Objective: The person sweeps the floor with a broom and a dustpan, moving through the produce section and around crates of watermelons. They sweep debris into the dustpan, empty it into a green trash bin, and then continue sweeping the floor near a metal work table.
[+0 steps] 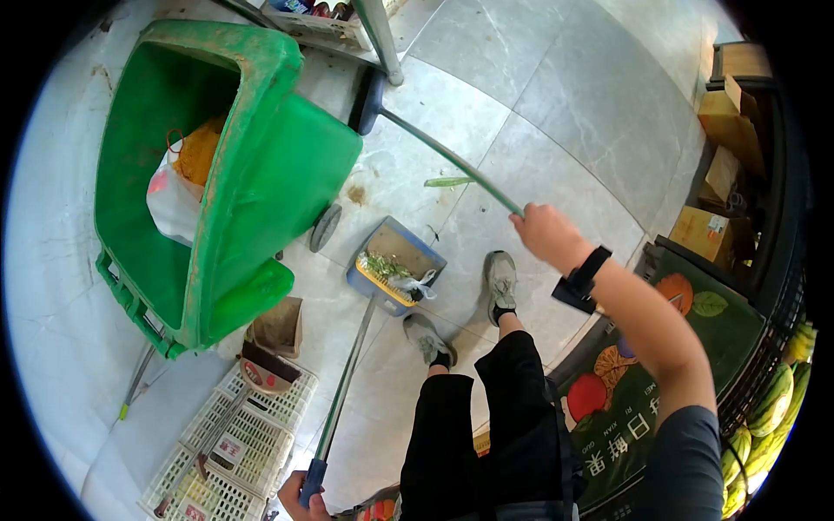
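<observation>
Gripping each handle's near end: right hand (543,233) the broom (434,149), left hand (294,497) the dustpan (395,247).

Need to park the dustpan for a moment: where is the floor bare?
Widest bare tiles: beyond the broom handle, up to the cardboard boxes. White floor left of the green bin is bare too. Crowded: between bin, dustpan and white crates.

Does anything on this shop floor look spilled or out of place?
Yes. A long green vegetable scrap lies loose on the grey tiled floor, beside the green broom handle in the right hand. A brown smear stains the tile near the big green plastic wheeled bin.
</observation>
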Motion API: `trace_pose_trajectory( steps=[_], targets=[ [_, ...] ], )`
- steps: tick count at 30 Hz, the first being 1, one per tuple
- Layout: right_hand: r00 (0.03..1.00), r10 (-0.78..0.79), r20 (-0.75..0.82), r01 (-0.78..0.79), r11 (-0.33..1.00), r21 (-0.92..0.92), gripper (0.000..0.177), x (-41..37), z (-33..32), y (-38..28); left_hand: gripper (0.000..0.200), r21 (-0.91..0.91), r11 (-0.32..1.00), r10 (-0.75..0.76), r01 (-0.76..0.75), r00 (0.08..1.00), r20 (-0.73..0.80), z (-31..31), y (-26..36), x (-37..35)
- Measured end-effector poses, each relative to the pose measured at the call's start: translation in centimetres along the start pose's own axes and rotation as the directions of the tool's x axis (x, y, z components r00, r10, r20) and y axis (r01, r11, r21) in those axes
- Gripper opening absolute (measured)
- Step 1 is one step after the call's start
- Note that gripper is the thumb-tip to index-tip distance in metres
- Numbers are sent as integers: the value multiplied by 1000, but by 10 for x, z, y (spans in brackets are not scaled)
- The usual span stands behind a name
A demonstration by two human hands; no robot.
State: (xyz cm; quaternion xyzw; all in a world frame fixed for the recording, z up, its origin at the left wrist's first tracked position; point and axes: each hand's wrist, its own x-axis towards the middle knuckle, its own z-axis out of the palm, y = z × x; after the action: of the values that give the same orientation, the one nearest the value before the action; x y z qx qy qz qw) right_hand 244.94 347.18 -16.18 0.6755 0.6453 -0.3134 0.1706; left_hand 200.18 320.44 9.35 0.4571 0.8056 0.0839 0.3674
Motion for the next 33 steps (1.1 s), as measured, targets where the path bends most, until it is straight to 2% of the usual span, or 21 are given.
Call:
trace_pose_trajectory(
  steps=[1, 3, 5, 8, 10, 12, 15, 18, 19, 22, 23, 26, 28, 30, 32, 33],
  targets=[
    [1000, -1, 9, 1, 999, -34, 41, 3, -13, 5, 77, -15, 1000, -4, 3, 998, -65, 4, -8, -9],
    [999, -49, -24, 46, 995, -88, 40, 4, -46, 16, 76, -22, 1000, -20, 22, 997, 71, -5, -9, -9],
    [997, -62, 42, 68, 986, -152, 40, 5, -71, 27, 71, -46, 999, -3, 10, 987, 162, -14, -29, -12],
    [992, -81, 95, 100, 971, -215, 39, -4, -87, 49, 68, -83, 994, 71, -71, 997, -8, -5, -54, -25],
    [990, -108, 96, 127, 965, -229, 38, -21, -89, 66, 63, -116, 990, 91, -83, 994, 64, -9, -53, -22],
    [990, -97, 101, 120, 961, -250, 38, -43, -93, 84, 65, -144, 987, 68, -70, 997, -23, -2, -57, -24],
    [993, -30, 111, 53, 975, -214, 40, -82, -91, 110, 67, -105, 994, 39, -32, 997, 62, -8, -46, -16],
    [990, -59, 127, 80, 983, -167, 43, -121, -100, 132, 68, -59, 998, 34, -32, 999, 41, -6, -29, -11],
    [991, -21, 136, 41, 988, -151, 44, -134, -104, 133, 77, -3, 1000, 9, -9, 998, -70, 3, -18, -8],
    [996, -12, 88, 21, 994, -103, 43, -148, -115, 126, 78, 15, 997, 80, -79, 980, -184, 9, -39, -11],
    [997, -41, 66, 46, 996, -77, 42, -142, -121, 120, 77, 21, 999, 27, -25, 995, -91, 2, -15, -9],
    [989, -144, -23, 143, 990, -17, 38, -91, -131, 96, 76, 83, 996, 26, -12, 984, -177, 5, -18, -11],
    [955, -276, -107, 269, 961, -69, 32, -40, -130, 79, 73, 71, 997, 26, -16, 989, -142, 3, -15, -10],
    [938, -337, -77, 324, 935, -146, 31, 30, -115, 67, 70, 72, 996, 52, -43, 990, -132, 3, -27, -11],
    [984, -164, 65, 175, 953, -248, 26, 82, -125, 50, 65, 113, 993, 42, -25, 988, -150, 0, -42, -12],
    [988, -129, 85, 147, 953, -266, 25, 91, -132, 57, 63, 109, 994, 40, -24, 988, -147, 1, -46, -11]
  ],
)
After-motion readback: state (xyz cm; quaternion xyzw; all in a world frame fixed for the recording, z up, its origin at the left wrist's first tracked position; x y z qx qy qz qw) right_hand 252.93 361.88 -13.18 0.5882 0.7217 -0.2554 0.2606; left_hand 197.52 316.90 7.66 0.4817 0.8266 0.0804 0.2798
